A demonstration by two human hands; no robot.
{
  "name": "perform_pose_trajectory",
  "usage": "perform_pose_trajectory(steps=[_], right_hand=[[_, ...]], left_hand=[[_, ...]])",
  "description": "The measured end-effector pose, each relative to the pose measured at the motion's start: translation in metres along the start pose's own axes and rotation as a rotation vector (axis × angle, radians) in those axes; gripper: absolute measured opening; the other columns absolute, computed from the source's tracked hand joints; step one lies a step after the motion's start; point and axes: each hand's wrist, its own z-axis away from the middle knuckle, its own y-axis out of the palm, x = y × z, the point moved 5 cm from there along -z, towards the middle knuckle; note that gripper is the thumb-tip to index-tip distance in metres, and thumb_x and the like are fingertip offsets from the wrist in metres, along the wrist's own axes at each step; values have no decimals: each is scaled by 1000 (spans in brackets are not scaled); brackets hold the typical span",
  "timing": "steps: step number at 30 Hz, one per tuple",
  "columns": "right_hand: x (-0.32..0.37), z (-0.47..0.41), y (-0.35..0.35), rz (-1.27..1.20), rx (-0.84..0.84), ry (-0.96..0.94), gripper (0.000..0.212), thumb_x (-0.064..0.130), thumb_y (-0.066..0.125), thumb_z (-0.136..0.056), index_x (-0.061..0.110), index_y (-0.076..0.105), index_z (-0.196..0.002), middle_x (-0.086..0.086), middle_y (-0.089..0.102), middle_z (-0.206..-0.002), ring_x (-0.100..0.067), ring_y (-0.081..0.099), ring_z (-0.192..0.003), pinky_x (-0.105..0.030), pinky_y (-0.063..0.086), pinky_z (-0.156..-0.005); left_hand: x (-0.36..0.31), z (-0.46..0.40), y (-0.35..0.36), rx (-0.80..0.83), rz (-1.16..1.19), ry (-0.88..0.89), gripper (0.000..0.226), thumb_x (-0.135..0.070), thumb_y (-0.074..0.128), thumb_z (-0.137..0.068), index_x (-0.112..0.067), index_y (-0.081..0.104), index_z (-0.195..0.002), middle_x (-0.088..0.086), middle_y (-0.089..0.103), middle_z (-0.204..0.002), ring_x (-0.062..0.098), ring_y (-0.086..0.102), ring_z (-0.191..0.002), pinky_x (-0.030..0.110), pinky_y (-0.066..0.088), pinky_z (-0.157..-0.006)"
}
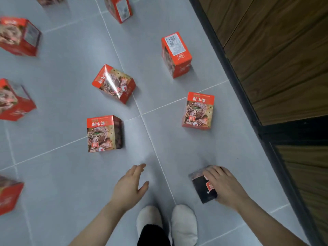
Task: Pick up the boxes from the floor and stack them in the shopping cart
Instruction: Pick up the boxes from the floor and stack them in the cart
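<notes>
Nearest the lens: two white-socked feet (166, 222) on grey floor tile (53, 183). Right hand (225, 185) curled over a dark-sided box (204, 187), fingers across its top, thumb side hidden; box apparently at floor level, lift not confirmable. Left hand (129, 187) empty, fingers relaxed and spread, pointing forward. Nearest free box (104, 133) ahead and slightly left of the left hand, upright, long axis vertical, printed face toward the camera; probably the left hand's target. Second upright box (198, 110) ahead of the right hand, well apart. Cartons red-orange, glossy film-wrapped, meat photograph on front, upside-down lettering. Further boxes scattered beyond and leftward, some blurred. Shopping cart out of view. Dark wood panelling (275, 59) along the right.
</notes>
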Motion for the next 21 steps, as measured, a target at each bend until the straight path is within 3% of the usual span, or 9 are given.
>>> perform_pose_trajectory(steps=[4,10,14,17,21], right_hand=[[9,0,-64,-156,-51,119,88,30,82,-19,25,52,-101,10,59,-94,-14,64,-86,-26,52,-71],[35,-25,-179,-248,-9,144,75,30,70,-60,22,41,-129,6,46,-123,-17,44,-118,-29,37,-92],[44,-72,-236,-271,-35,165,78,36,68,-60,22,37,-130,6,45,-124,-17,43,-119,-29,37,-93],[50,-114,-263,-288,-52,184,79,38,69,-58,20,39,-129,3,48,-122,-21,45,-118,-34,41,-94],[54,-169,-290,-271,-86,185,76,31,74,-55,17,45,-125,-1,52,-119,-25,48,-115,-37,44,-89]], left_hand=[[-6,16,-55,-62,68,-108,54,-35,58,-90,-18,40,-138,-4,52,-127,12,55,-114,27,45,-83],[-3,35,-139,-181,168,-277,56,-34,63,-87,-16,42,-136,-2,52,-130,17,54,-114,31,45,-86],[18,27,-171,-243,222,-367,62,-44,66,-82,-17,44,-133,-1,53,-124,19,54,-113,32,44,-82],[41,12,-186,-213,212,-420,83,-65,50,-70,-18,40,-137,-2,50,-129,19,50,-118,34,44,-90],[70,-12,-199,-178,162,-505,97,-79,42,-57,-21,39,-135,-4,48,-126,19,47,-118,34,41,-92]])
